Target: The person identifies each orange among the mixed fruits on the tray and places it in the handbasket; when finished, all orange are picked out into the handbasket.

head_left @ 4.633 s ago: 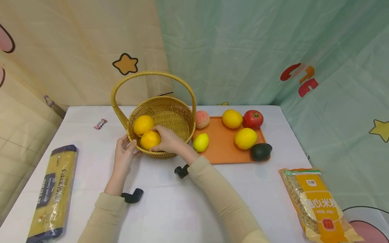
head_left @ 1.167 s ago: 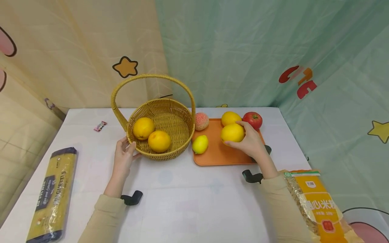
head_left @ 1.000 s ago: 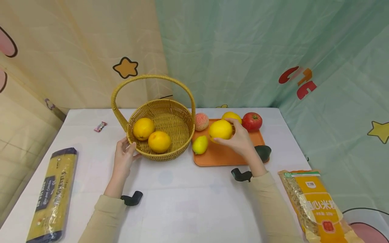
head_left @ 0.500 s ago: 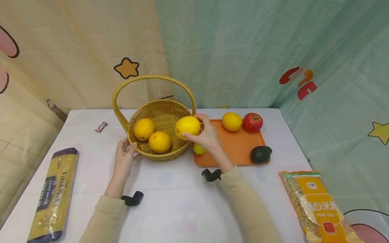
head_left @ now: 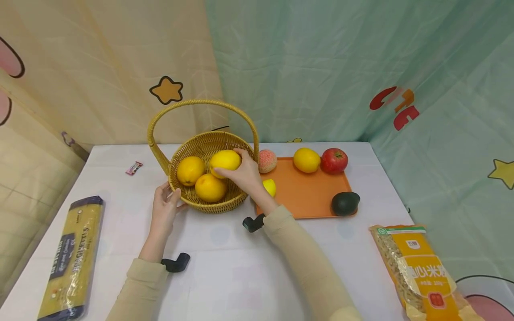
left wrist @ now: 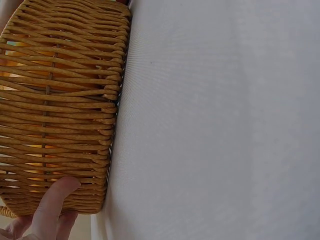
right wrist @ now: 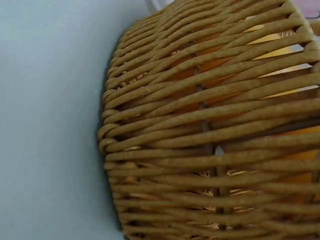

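In the head view, my right hand [head_left: 246, 173] holds a yellow lemon [head_left: 225, 161] between thumb and fingers inside the round wicker basket [head_left: 230, 206]. Two orange-yellow fruits, one at the left [head_left: 190, 170] and one nearer the front [head_left: 210, 188], lie in it just left of and below the lemon. My left hand [head_left: 163, 208] grips the basket's front-left rim. The left wrist view has its fingers [left wrist: 50, 207] against the woven outer wall. Only the basket's weave [right wrist: 200, 130] and the tabletop show in the right wrist view; the right hand is out of that frame.
Right of the basket lies an orange tray [head_left: 301, 203] with a peach [head_left: 267, 161], a small yellow-green fruit [head_left: 270, 187], another lemon [head_left: 307, 160], a red apple [head_left: 334, 160] and a dark green avocado [head_left: 345, 203]. A spaghetti pack [head_left: 72, 258], noodle bag [head_left: 425, 272] and candy [head_left: 134, 168] lie around.
My right hand has put an orange-yellow fruit down in the basket, picked a lemon off the tray and carried it left into the basket. The left hand stays on the rim.
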A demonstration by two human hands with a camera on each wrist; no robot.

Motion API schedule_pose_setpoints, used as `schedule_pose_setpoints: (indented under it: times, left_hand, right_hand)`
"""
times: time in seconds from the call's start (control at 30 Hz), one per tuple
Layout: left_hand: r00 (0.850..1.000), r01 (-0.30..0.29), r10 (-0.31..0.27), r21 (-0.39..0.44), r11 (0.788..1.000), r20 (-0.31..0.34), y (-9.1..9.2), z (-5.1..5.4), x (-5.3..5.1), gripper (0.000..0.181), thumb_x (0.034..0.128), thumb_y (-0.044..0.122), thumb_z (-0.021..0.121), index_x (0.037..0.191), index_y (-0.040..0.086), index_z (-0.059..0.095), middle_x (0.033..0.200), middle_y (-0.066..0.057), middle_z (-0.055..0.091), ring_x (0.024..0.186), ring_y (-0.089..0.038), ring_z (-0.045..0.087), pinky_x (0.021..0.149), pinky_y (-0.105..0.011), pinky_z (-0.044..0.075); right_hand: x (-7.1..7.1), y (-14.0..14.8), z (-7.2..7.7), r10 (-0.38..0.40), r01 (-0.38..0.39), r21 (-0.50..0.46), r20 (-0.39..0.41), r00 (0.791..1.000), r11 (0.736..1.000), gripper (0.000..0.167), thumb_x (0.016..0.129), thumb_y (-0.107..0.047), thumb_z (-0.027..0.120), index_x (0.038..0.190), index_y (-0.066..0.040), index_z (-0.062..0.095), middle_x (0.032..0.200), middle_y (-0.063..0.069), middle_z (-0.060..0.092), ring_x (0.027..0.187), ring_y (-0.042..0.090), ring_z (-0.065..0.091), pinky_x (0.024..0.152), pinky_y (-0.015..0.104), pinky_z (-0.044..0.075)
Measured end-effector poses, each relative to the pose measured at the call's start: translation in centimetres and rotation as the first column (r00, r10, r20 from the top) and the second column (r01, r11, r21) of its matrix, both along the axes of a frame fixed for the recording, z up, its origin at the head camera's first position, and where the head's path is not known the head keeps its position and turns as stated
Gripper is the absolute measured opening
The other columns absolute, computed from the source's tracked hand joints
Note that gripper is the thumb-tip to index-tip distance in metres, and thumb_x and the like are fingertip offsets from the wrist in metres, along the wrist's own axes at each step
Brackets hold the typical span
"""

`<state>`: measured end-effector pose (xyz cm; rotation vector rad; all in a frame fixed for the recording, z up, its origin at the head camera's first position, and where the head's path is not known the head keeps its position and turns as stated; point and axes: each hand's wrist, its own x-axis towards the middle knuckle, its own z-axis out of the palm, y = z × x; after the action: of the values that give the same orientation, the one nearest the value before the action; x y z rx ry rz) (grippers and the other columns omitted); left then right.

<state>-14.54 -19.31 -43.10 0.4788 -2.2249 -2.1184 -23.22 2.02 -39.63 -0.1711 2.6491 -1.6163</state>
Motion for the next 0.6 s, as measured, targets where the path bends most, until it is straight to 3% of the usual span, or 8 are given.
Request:
schedule_pose_setpoints:
  times: [0.2,0.6]
  left_hand:
    - [1.0,-0.003,0.003,-0.003,1.0,0.014,0.0,0.1,0.0,0.058,0.1057,0.017,0.041,0.155,0.005,0.013,0.162,-0.015,0.019,0.143,-0.03,0.036,0.084,-0.016,0.058]
    - [1.0,-0.004,0.004,-0.002,1.0,0.016,0.0,0.0,-0.1,0.058,0.1058,0.018,0.041,0.155,0.006,0.013,0.163,-0.015,0.019,0.144,-0.03,0.035,0.078,-0.011,0.056]
  right_hand:
    - [-1.4,-1.3,-0.4,-0.065,0.064,0.059,0.018,0.998,0.996,0.089,0.076,-0.047,0.082,0.146,-0.009,0.041,0.138,0.014,0.056,0.118,0.028,0.058,0.101,0.04,0.053]
    - [-2.7,-2.4,-1.0,-0.097,0.075,0.198,0.1,0.99,0.977,0.088,0.077,-0.042,0.083,0.143,-0.004,0.038,0.137,0.019,0.052,0.123,0.031,0.055,0.106,0.041,0.05]
